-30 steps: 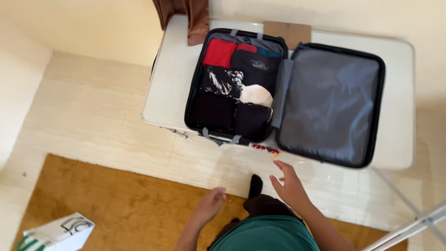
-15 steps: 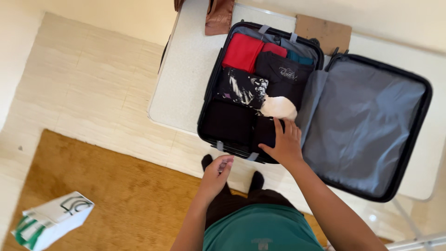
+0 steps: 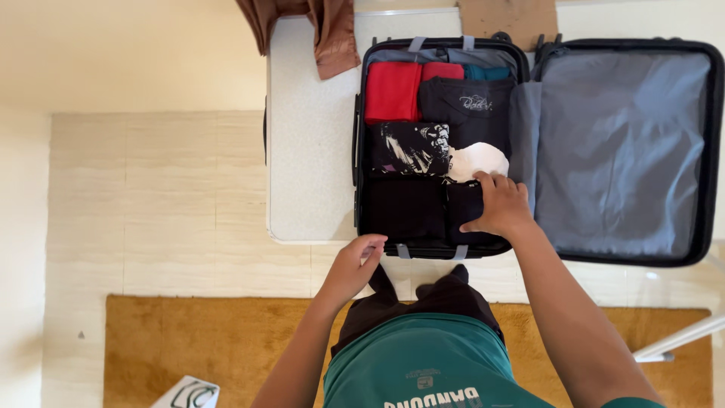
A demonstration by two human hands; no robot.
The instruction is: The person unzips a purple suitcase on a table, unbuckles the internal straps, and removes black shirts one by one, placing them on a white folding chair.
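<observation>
white table (image 3: 310,151) bears an open suitcase (image 3: 362,136), brown cloth (image 3: 332,38), cardboard (image 3: 506,13).

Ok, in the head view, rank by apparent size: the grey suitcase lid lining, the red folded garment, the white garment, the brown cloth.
1. Grey suitcase lid lining
2. Red folded garment and brown cloth look alike; the cloth is cut off by the frame, so unranked.
3. White garment, partly covered.

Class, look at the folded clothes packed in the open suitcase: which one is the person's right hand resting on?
The right hand rests on the black folded garment at the suitcase's near edge, just below the white piece; the red and patterned ones lie farther away.
</observation>
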